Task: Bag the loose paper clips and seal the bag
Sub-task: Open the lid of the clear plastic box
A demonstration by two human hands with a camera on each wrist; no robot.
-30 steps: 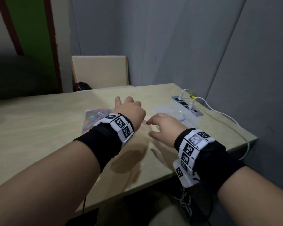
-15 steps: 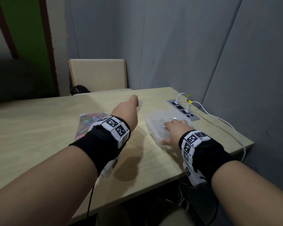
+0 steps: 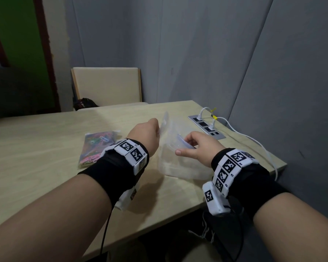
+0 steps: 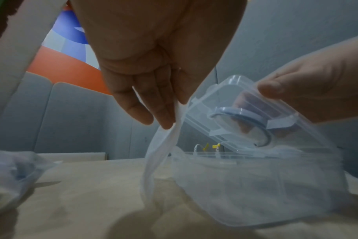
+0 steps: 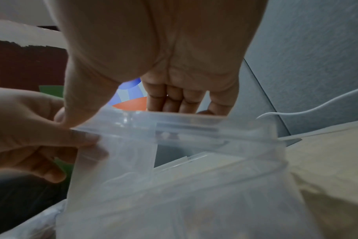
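Worktop (image 3: 45,176) lies bare near its front edge. Left hand (image 3: 145,135) pinches a clear bag (image 4: 164,155) upright; right hand (image 3: 199,146) grips a tilted box lid (image 4: 245,113). Coloured paper clips (image 3: 97,146) sit bagged left of both.

A clear glossy plastic box (image 3: 180,163) with a lifted clear lid (image 4: 255,111) stands on the pale matt wood-grain bench (image 3: 36,167), beside a thin translucent plastic bag (image 4: 164,155).
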